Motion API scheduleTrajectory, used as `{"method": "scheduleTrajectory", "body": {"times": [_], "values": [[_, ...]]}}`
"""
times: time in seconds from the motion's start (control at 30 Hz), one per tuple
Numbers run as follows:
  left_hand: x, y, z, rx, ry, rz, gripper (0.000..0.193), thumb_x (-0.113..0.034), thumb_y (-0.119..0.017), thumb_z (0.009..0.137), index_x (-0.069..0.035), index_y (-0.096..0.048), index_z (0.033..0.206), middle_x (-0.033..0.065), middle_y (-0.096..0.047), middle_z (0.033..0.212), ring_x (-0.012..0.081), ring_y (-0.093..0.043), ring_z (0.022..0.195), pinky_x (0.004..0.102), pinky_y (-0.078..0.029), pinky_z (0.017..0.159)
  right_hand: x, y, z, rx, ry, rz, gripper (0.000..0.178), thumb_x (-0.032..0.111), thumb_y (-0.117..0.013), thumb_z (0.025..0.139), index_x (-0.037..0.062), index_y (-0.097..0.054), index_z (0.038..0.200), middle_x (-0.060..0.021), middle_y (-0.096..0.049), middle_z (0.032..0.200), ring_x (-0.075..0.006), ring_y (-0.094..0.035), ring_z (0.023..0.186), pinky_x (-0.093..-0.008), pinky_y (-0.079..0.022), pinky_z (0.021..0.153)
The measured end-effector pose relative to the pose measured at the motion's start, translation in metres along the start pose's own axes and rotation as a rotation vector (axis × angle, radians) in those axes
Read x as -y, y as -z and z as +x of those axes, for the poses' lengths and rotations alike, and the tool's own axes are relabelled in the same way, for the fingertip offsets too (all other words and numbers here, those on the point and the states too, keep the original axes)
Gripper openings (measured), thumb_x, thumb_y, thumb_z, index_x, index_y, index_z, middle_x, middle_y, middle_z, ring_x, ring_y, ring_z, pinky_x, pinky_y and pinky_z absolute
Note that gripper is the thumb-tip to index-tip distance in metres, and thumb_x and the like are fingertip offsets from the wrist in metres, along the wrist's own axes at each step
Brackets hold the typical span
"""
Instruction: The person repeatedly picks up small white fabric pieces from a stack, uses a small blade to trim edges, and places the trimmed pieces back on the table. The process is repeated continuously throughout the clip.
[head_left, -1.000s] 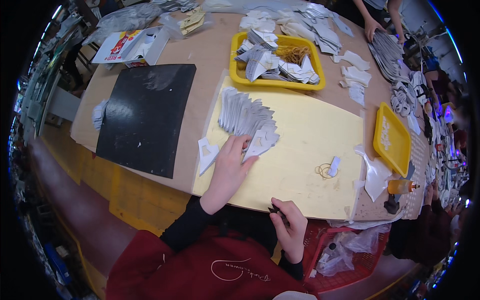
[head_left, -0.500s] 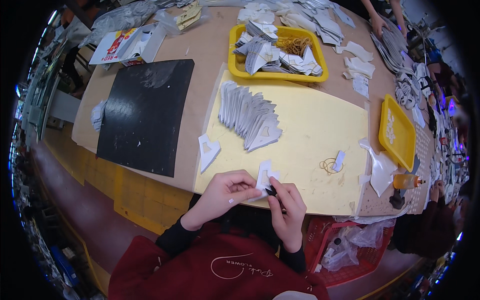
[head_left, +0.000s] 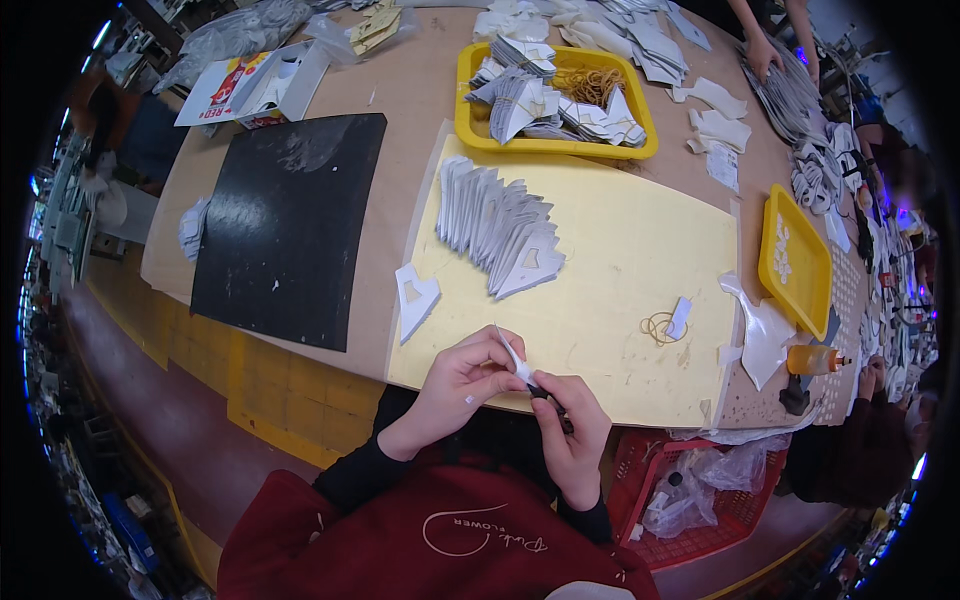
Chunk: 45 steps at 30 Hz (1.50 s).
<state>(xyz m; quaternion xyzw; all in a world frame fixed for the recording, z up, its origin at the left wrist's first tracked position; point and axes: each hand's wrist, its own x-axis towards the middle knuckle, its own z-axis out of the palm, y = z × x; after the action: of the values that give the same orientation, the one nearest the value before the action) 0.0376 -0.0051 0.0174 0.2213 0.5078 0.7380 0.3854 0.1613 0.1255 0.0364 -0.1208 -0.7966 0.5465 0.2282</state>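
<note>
Both hands at near edge of worktop (head_left: 390, 240). With open room ahead-right on yellow sheet (head_left: 620, 250), between fanned stack (head_left: 495, 225) ahead-left and white strip (head_left: 680, 318) right. Pinching white piece (head_left: 521, 370) narrowly in left hand (head_left: 460, 385); gripping black tool (head_left: 541, 392) in right hand (head_left: 575, 425), at piece's lower end.

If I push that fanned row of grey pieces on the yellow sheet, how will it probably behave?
The fanned row would probably slide apart rather than move as one block: its pieces overlap and no band shows around them. Each piece is likely light, since the edges look thin. They may be fairly stiff, as their outlines look crisp.
</note>
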Motion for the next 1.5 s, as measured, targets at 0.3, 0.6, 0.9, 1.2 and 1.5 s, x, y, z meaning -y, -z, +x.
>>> {"method": "scheduleTrajectory", "body": {"times": [0.3,0.6,0.9,1.2,1.5], "values": [[-0.005,-0.004,-0.001,-0.068,0.055,0.011,0.012,0.011,-0.066,0.086,0.003,-0.058,0.089,0.0077,-0.054,0.107,0.0116,-0.055,0.097,0.0238,-0.050,0.083,-0.002,-0.005,-0.003,-0.033,-0.008,0.013,0.032,-0.007,-0.067,0.088,0.0012,-0.071,0.119,-0.0099,-0.065,0.090,-0.0136,-0.062,0.071,-0.0231,-0.048,0.061],[-0.008,-0.007,-0.006,-0.083,0.038,0.110,0.011,0.008,-0.067,0.087,0.002,-0.058,0.090,0.0072,-0.054,0.107,0.0099,-0.056,0.094,0.0220,-0.050,0.078,-0.004,-0.010,-0.009,-0.070,-0.045,0.086,0.031,-0.007,-0.068,0.087,0.0015,-0.072,0.117,-0.0091,-0.065,0.091,-0.0134,-0.062,0.075,-0.0228,-0.049,0.065],[-0.006,-0.004,-0.006,-0.076,-0.037,0.238,0.010,0.007,-0.068,0.088,0.003,-0.059,0.091,0.0076,-0.053,0.108,0.0097,-0.057,0.093,0.0218,-0.050,0.078,-0.016,-0.003,-0.015,0.022,-0.473,0.673,0.025,-0.002,-0.062,0.094,-0.0006,-0.067,0.119,-0.0035,-0.064,0.091,-0.0077,-0.056,0.073,-0.0188,-0.042,0.063],[-0.004,-0.003,-0.003,-0.066,-0.034,0.265,0.010,0.006,-0.069,0.087,0.003,-0.060,0.090,0.0079,-0.053,0.108,0.0110,-0.058,0.092,0.0222,-0.050,0.077,-0.018,-0.004,-0.011,0.043,-0.169,0.321,0.033,-0.002,-0.059,0.095,-0.0009,-0.062,0.128,-0.0060,-0.061,0.090,-0.0051,-0.046,0.063,-0.0190,-0.037,0.056],[-0.004,-0.006,-0.003,-0.055,0.018,0.087,0.007,0.007,-0.067,0.088,0.005,-0.062,0.092,0.0135,-0.054,0.123,0.0176,-0.059,0.110,0.0287,-0.052,0.090,-0.021,0.003,-0.008,0.071,-0.779,1.270,0.026,0.000,-0.056,0.098,0.0035,-0.065,0.123,-0.0064,-0.057,0.084,-0.0067,-0.043,0.062,-0.0210,-0.033,0.052]]}}
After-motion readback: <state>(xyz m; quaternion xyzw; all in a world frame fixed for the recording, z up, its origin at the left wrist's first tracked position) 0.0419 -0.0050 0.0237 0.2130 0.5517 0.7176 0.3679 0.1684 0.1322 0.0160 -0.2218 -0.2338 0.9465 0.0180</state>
